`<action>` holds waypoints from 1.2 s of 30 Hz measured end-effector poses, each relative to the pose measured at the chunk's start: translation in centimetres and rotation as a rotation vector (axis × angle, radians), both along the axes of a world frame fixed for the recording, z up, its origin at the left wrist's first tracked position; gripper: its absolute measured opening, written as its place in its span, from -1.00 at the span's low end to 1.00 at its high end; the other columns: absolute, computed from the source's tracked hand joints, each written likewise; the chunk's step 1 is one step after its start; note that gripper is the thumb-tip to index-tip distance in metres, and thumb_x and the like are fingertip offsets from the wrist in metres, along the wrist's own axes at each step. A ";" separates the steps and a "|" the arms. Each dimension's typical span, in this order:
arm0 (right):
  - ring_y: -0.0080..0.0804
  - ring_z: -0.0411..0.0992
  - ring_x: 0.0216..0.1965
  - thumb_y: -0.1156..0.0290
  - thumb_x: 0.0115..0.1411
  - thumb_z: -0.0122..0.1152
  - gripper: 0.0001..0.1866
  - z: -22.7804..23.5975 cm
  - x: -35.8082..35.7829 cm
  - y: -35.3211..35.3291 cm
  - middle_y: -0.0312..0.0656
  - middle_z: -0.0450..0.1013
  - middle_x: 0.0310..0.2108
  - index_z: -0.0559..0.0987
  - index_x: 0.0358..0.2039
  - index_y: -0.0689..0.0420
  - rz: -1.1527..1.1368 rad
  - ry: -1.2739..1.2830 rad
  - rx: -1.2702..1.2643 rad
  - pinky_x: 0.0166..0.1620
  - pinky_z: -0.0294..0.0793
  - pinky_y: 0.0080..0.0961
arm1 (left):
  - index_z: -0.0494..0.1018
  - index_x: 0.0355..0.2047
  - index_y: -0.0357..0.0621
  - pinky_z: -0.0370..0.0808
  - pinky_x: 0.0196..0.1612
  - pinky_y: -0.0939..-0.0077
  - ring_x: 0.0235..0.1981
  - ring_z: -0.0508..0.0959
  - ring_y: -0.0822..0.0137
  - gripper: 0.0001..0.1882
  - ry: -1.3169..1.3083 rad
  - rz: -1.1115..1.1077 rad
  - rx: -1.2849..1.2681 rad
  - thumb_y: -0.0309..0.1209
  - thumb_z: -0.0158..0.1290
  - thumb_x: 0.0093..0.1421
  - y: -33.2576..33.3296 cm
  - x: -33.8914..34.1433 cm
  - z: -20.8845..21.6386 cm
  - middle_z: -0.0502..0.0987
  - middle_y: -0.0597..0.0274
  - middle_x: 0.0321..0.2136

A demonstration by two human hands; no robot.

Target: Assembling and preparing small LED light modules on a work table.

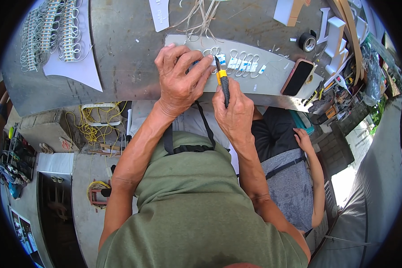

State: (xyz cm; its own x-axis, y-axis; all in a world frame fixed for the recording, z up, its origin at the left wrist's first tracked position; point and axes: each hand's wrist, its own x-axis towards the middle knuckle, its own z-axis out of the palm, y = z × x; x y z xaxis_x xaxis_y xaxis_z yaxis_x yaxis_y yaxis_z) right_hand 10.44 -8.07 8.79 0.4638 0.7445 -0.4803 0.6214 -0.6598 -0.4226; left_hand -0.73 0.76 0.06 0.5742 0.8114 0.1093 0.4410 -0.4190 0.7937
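My right hand (235,107) is wrapped around a yellow and black utility knife (224,85), its tip pointing away from me. The tip touches or hovers over a string of small LED modules (242,64), which lies with white-and-blue backing facing up and thin wire loops at the sides. My left hand (182,76) presses its fingertips on the left end of that string, beside the blade. Its fingers cover part of the modules. Under both is a pale grey curved panel (272,73). A small loose piece of white-and-blue backing (262,69) sits right of the string.
A smartphone (297,77) lies on the panel's right end, near a roll of black tape (307,41). More LED module strings (70,31) rest on a white sheet (78,73) at far left. Loose wires (203,20) lie beyond my hands. Another person (290,178) sits to my right.
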 end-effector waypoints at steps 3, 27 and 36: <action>0.05 0.52 -0.60 0.50 0.19 0.25 -0.74 0.0 -0.1 0.0 0.08 0.50 -0.54 0.47 -0.13 0.30 -0.005 -0.003 -0.010 -0.55 0.45 -0.17 | 0.65 -0.21 -0.01 0.18 0.21 0.09 -0.06 0.43 0.26 -0.65 -0.005 -0.010 -0.006 -0.39 0.38 -0.07 -0.1 0.0 0.0 0.50 0.41 -0.26; 0.04 0.51 -0.61 0.45 0.16 0.26 -0.65 0.0 -1.6 -0.3 0.01 0.49 -0.48 0.43 -0.08 0.31 0.086 -0.191 -0.060 -0.58 0.44 -0.14 | 0.64 -0.20 -0.02 0.23 0.20 0.05 -0.05 0.43 0.21 -0.65 -0.025 -0.004 0.010 -0.45 0.33 -0.08 0.0 -0.1 0.1 0.50 0.38 -0.24; 0.08 0.49 -0.61 0.46 0.18 0.24 -0.71 0.3 -1.7 -0.6 0.05 0.50 -0.49 0.44 -0.12 0.29 0.059 -0.163 -0.070 -0.57 0.42 -0.11 | 0.65 -0.19 0.01 0.23 0.22 0.07 -0.06 0.43 0.22 -0.63 -0.027 -0.002 0.016 -0.44 0.35 -0.09 -0.1 -0.2 0.0 0.51 0.40 -0.24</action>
